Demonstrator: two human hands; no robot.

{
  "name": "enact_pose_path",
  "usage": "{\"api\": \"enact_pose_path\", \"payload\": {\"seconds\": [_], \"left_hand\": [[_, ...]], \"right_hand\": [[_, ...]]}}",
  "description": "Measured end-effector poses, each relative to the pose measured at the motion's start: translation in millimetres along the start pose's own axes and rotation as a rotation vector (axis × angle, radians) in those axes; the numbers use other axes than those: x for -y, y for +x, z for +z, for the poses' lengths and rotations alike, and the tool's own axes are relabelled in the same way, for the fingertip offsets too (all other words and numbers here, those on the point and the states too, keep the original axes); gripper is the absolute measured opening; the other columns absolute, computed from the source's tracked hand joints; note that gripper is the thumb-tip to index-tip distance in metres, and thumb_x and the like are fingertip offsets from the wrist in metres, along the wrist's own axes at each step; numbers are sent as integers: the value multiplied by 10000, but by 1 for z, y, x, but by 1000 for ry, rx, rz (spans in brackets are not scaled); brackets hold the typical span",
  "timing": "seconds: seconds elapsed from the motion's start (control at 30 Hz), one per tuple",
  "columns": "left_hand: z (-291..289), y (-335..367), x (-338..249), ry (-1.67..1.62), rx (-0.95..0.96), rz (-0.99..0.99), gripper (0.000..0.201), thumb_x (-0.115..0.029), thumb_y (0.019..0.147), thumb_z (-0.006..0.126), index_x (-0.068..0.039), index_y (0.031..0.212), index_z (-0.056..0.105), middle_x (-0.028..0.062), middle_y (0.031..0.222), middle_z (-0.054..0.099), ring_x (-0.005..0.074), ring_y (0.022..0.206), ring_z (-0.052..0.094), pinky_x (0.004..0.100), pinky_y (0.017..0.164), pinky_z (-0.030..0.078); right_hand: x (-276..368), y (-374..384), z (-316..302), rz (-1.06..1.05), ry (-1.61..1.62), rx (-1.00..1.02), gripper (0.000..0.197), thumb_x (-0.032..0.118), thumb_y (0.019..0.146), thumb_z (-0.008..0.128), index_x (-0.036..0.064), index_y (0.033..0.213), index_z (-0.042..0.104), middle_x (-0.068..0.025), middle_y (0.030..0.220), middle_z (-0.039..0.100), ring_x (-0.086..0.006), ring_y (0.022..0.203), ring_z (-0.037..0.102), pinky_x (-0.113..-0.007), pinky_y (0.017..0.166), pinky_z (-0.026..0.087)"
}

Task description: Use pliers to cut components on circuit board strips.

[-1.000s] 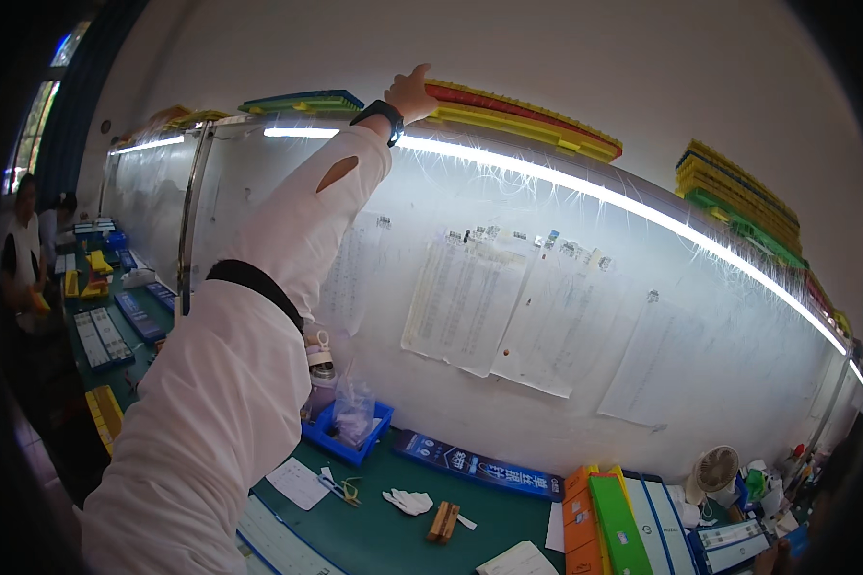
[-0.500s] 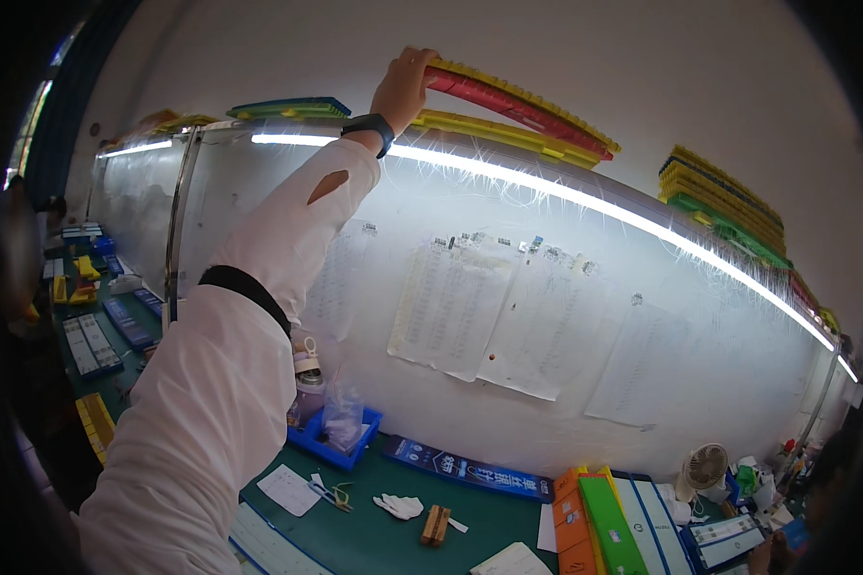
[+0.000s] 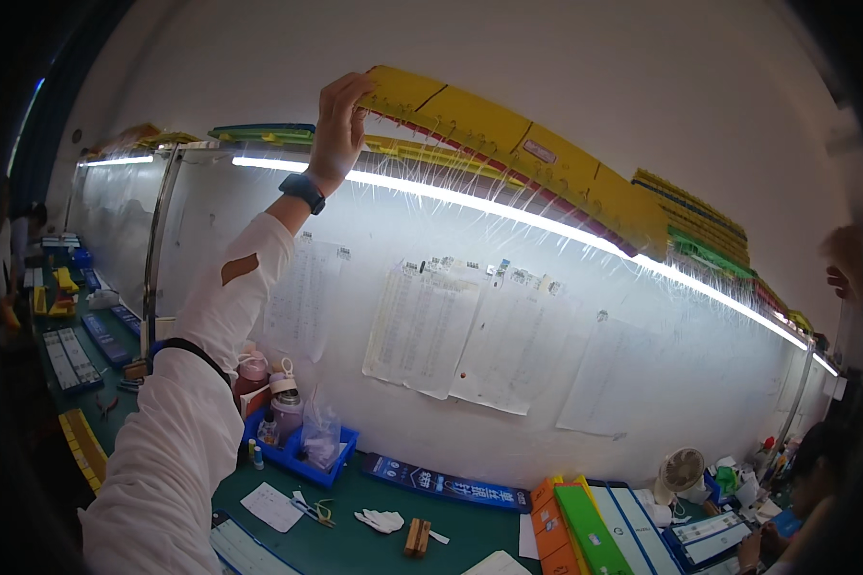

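So left hand (image 3: 340, 120) is up at the shelf top, fingers closed on the end of the long yellow tray (image 3: 508, 144) — lifted partly off the stack, not yet brought down to the tabletop (image 3: 355, 541) — right hand out of view

Much of the reach sits out of plain sight

The left hand (image 3: 340, 120) grips the end of the long yellow tray (image 3: 518, 153), yet its fingertips go behind the tray's edge, so how far they wrap cannot be told. The tray's top face is hidden from below, and its far end blends into the stacked trays (image 3: 695, 225) beyond. The right hand is nowhere in view. Below the tray, the sheets (image 3: 451, 335) pinned to the wall carry print too small to make out. The left sleeve (image 3: 177, 450) runs off the bottom edge. Right of the tray, another person's hand (image 3: 849, 259) is blurred at the dark rim.
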State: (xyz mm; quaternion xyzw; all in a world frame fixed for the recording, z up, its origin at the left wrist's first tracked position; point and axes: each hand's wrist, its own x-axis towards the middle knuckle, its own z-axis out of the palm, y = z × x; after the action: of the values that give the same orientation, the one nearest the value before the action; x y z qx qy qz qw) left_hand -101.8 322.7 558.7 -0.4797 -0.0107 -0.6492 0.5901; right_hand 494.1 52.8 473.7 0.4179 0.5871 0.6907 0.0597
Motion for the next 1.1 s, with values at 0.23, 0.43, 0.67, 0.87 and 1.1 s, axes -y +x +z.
{"api": "enact_pose_path", "payload": {"seconds": [0.23, 0.43, 0.67, 0.87, 1.1], "left_hand": [[-30, -6, -5, -334, -60, -115, 463, 107, 849, 544, -179, 1207, 483, 71, 1250, 416, 190, 1097, 458, 224, 801, 516], [-39, 22, -28, -167, -183, 129, 453, 56, 844, 594, -186, 1207, 469, 91, 1238, 423, 193, 1090, 458, 199, 750, 509], [-45, 17, -24, -174, -177, 127, 487, 76, 826, 601, -183, 1213, 457, 100, 1242, 433, 216, 1106, 455, 233, 821, 500], [-36, 16, -28, -202, -186, 87, 471, 61, 836, 599, -186, 1212, 459, 102, 1241, 439, 218, 1108, 451, 235, 831, 498], [-38, 12, -30, -177, -157, 90, 473, 66, 839, 580, -191, 1217, 458, 103, 1239, 443, 221, 1105, 453, 237, 832, 496]], "right_hand": [[-73, 235, -16, 379, 529, 102, 273, 172, 969, 393, 102, 1113, 615, -67, 1124, 620, -217, 1134, 542, -358, 991, 430], [-82, 331, 94, 188, 359, 123, 305, 230, 961, 406, 115, 1168, 599, -89, 1194, 601, -239, 1132, 544, -382, 997, 419], [-60, 347, 75, 525, 662, 352, 455, 438, 843, 493, 136, 1154, 628, -106, 1196, 618, -249, 1104, 573, -354, 913, 442], [-96, 354, 129, -110, -213, 70, 184, 280, 887, 566, 156, 989, 656, -1, 980, 662, -183, 990, 594, -325, 843, 459], [-87, 345, 112, -160, -665, 76, 98, 209, 844, 627, 204, 933, 667, 85, 946, 644, -121, 979, 545, -242, 879, 410]]}}
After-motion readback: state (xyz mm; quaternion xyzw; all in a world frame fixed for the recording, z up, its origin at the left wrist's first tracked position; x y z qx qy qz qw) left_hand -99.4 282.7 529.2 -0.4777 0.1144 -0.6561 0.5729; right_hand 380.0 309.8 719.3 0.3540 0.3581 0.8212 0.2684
